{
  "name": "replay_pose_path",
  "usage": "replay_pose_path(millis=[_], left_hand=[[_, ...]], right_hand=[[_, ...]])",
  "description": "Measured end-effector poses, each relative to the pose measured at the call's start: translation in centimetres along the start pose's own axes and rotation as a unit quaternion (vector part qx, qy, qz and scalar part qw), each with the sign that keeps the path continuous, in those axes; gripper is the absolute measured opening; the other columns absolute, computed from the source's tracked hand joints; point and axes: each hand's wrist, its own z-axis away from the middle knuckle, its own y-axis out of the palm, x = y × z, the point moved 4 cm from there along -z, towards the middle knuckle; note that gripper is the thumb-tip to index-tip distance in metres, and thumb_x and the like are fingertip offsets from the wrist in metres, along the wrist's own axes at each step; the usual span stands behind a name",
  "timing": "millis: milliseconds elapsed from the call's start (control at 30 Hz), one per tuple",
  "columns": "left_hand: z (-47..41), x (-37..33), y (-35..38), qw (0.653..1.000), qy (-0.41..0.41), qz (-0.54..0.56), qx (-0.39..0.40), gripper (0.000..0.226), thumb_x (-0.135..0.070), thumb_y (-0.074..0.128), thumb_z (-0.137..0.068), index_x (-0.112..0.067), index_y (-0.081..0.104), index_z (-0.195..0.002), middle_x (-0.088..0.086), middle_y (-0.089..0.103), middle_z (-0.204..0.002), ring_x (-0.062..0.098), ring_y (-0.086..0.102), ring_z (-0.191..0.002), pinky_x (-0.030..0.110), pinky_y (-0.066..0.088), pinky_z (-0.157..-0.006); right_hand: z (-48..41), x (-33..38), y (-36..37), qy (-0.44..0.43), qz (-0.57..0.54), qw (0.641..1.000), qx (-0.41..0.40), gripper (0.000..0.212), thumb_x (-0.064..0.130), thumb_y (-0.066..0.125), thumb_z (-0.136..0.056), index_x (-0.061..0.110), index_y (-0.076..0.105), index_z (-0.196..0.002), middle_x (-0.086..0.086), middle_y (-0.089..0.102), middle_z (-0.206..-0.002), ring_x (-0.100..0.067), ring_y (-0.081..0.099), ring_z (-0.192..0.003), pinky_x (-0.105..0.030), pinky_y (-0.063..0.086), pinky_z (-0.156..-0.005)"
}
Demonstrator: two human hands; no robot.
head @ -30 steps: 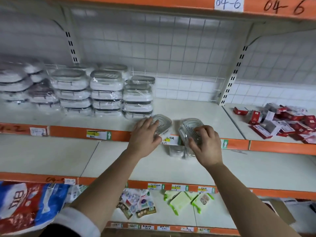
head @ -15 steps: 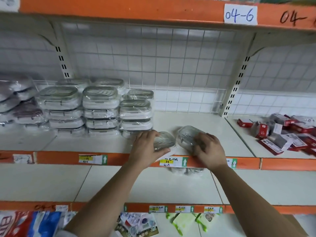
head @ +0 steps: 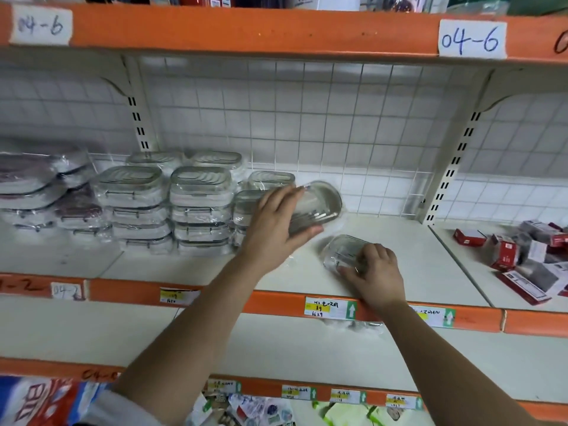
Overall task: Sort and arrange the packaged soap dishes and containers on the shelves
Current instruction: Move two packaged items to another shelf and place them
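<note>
Clear plastic: wrapped soap dishes, mostly stacked already on the middle shelf (head: 399, 259).
Done: neat stacks (head: 172, 207) at left, several columns, against the wire grid back (head: 338, 124).
Left hand (head: 276, 224): closed around one wrapped dish (head: 319, 204), held tilted in the air just right of the shortest stack.
Right hand (head: 376, 272): fingers pressed on a second dish (head: 344, 250) lying on the shelf near the front edge; real grip or just resting, cannot tell.
Left to do: both dishes probably go onto the stacks; something wrapped also sits on the lower shelf (head: 92, 333).
Red boxes (head: 522, 256): loose jumble at right, unsorted.
Progress: judged more than half done for the dishes.
</note>
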Motion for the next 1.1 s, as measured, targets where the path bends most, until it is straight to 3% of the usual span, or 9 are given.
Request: replay_pose_path(millis=[200,367,667,800,900,1033,1100], left_hand=[[-7.1,5.3,-1.3,0.995,-0.032,-0.067,0.062,0.077,-0.053,0.055,-0.090,-0.008,0.033,-0.149,0.013,0.036,-0.148,0.028,0.027,-0.137,0.036,0.021,-0.114],[-11.5,9.2,0.1,0.980,-0.060,-0.107,0.158,0.078,-0.053,0.055,-0.091,-0.012,0.028,-0.152,0.014,0.033,-0.150,0.029,0.026,-0.138,0.036,0.020,-0.112],[-14.8,12.4,3.0,0.937,-0.033,-0.171,0.303,0.068,-0.043,0.052,-0.097,-0.020,0.023,-0.153,0.011,0.020,-0.159,0.028,0.018,-0.146,0.038,0.013,-0.119],[-14.9,12.6,3.3,0.945,-0.061,-0.153,0.283,0.058,-0.031,0.055,-0.098,-0.016,0.033,-0.150,0.013,0.025,-0.157,0.030,0.029,-0.142,0.037,0.025,-0.113],[-14.2,12.5,3.2,0.964,-0.075,-0.141,0.213,0.046,-0.027,0.061,-0.095,-0.017,0.051,-0.138,0.012,0.040,-0.133,0.033,0.047,-0.121,0.038,0.040,-0.100],[-13.5,11.9,3.3,0.969,-0.083,-0.158,0.168,0.038,-0.017,0.062,-0.094,-0.014,0.055,-0.132,0.010,0.046,-0.119,0.032,0.054,-0.111,0.036,0.043,-0.088],[-12.9,11.6,3.2,0.971,-0.084,-0.166,0.152,0.035,-0.013,0.057,-0.096,-0.012,0.054,-0.131,0.008,0.050,-0.122,0.028,0.054,-0.113,0.034,0.042,-0.086]], right_hand=[[-1.7,1.7,2.0,-0.037,0.019,0.999,0.010,0.053,0.052,0.071,-0.077,0.010,0.050,-0.103,-0.003,0.053,-0.109,-0.024,0.040,-0.113,-0.033,0.040,-0.083],[-2.9,2.2,3.1,-0.058,0.037,0.998,0.007,0.050,0.043,0.073,-0.078,0.007,0.051,-0.104,-0.006,0.053,-0.109,-0.027,0.042,-0.111,-0.034,0.039,-0.086],[-3.1,2.2,3.4,-0.059,0.036,0.997,-0.016,0.050,0.045,0.074,-0.077,0.008,0.052,-0.102,-0.003,0.054,-0.106,-0.023,0.041,-0.108,-0.034,0.042,-0.082],[-3.1,2.2,3.4,-0.068,0.028,0.997,-0.024,0.049,0.040,0.078,-0.074,0.005,0.053,-0.099,-0.007,0.056,-0.103,-0.029,0.045,-0.106,-0.038,0.043,-0.087],[-3.2,2.0,3.6,-0.072,0.031,0.997,-0.014,0.051,0.042,0.077,-0.075,0.007,0.056,-0.105,-0.007,0.056,-0.110,-0.035,0.042,-0.116,-0.045,0.040,-0.100],[-3.3,1.8,3.9,-0.066,0.025,0.997,0.004,0.055,0.044,0.074,-0.078,0.013,0.060,-0.121,-0.011,0.052,-0.128,-0.037,0.035,-0.130,-0.046,0.020,-0.118],[-3.3,1.8,3.9,-0.055,0.011,0.998,0.011,0.053,0.042,0.075,-0.078,0.015,0.060,-0.121,-0.013,0.049,-0.134,-0.035,0.031,-0.133,-0.045,0.018,-0.119]])
